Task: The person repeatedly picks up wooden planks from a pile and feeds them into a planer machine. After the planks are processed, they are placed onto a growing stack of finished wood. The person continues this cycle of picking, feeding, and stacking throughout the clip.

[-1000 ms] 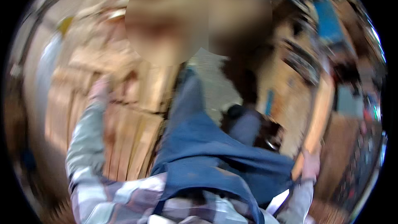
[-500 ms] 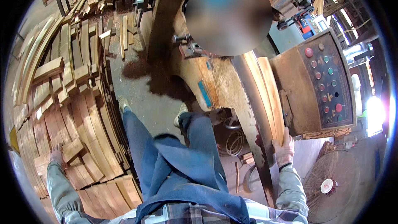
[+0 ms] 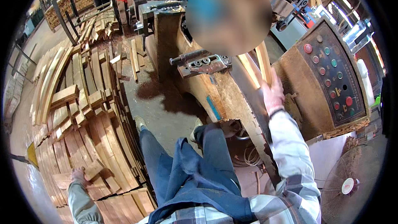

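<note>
The right hand (image 3: 272, 93) grips a curved wooden strip (image 3: 263, 64) on the machine's table (image 3: 244, 87); the left hand (image 3: 77, 175) closes on a plank (image 3: 93, 170) atop the stacked planks (image 3: 83, 112).

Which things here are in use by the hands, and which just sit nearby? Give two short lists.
In use:
right hand on a wood strip at the machine bed;
left hand on a board of the wood stack.

Nearby only:
control panel;
fan;
loose offcuts;
sawdust patch.

blue rectangular label (image 3: 214, 108) on machine side, below metal bracket (image 3: 202, 63)
</note>
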Tool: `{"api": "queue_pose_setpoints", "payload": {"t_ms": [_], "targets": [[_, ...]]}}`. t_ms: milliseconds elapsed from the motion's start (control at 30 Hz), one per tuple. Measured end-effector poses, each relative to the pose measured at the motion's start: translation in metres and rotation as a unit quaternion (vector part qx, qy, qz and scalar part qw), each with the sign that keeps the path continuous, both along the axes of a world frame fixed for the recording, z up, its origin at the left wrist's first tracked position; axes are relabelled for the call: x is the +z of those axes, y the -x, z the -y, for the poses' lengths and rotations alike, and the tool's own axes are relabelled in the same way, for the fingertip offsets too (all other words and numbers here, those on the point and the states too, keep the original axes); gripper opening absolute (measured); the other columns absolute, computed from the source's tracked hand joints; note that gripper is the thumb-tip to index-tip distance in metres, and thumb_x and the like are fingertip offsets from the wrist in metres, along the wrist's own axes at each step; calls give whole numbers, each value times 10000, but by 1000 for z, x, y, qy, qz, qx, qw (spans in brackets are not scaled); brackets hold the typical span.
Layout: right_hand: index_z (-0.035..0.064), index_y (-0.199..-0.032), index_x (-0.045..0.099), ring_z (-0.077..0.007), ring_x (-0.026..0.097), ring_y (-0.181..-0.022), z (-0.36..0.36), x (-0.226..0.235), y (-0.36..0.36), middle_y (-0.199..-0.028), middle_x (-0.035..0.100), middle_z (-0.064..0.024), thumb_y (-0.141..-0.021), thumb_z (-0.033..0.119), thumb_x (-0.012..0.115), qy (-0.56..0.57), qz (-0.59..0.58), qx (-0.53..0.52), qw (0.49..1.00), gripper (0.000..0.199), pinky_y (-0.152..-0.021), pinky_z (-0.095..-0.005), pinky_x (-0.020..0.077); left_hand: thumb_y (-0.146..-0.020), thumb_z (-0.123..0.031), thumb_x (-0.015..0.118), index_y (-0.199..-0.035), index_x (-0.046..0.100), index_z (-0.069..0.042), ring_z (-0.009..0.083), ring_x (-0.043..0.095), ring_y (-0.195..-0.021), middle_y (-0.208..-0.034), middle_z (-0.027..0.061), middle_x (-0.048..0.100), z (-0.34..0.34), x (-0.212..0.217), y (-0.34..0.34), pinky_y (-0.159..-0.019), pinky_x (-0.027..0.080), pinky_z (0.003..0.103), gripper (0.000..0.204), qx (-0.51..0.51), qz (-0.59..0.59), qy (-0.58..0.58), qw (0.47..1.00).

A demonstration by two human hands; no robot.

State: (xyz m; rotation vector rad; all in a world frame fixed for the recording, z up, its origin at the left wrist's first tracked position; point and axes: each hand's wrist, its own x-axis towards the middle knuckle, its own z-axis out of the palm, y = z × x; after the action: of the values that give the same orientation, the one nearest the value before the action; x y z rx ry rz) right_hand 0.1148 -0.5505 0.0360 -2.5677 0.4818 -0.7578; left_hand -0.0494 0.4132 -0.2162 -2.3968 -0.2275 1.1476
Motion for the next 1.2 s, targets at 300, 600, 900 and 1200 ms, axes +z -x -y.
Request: {"api": "queue_pose_setpoints", "payload": {"t_ms": [300, 600, 900, 1200], "targets": [[46, -1456, 534, -389, 546, -1282, 27, -6, 253, -1364, 598, -188, -820, 132, 757, 159, -136, 59, 976, 680, -1132, -492, 401, -560, -647, 923, -1428, 568, -248, 306, 542, -1330, -1364, 125, 611, 112, 85, 15, -1089, 436, 439, 1019, 22, 33, 15, 999], [95, -1437, 555, -353, 393, -1429, 52, -19, 77, -1501, 480, -135, -907, 184, 683, 350, -59, 158, 921, 552, -1244, -500, 260, -727, -399, 892, -1185, 655, -34, 331, 683, -1002, -1054, 158, 699, 128, 209, -11, -823, 576, 445, 632, 228, 546, -13, 806], [78, -1483, 533, -333, 461, -1424, -9, -21, -57, -1569, 470, -159, -953, 165, 698, -86, -33, 340, 936, 562, -1198, -415, 368, -967, -177, 681, -1253, 652, 27, 268, 703, -1030, -1121, 165, 716, 336, 336, -88, -956, 568, 389, 352, 58, 643, 733, 215], [104, -1623, 307, -406, 473, -1398, -91, 62, 165, -1527, 485, -217, -625, 290, 939, 212, -51, 230, 949, 1196, -1182, -430, 391, -763, -232, 855, -1158, 615, -22, 258, 679, -829, -941, 118, 718, 635, 368, -177, -750, 566, 378, 507, 380, 434, 812, -94]]}}
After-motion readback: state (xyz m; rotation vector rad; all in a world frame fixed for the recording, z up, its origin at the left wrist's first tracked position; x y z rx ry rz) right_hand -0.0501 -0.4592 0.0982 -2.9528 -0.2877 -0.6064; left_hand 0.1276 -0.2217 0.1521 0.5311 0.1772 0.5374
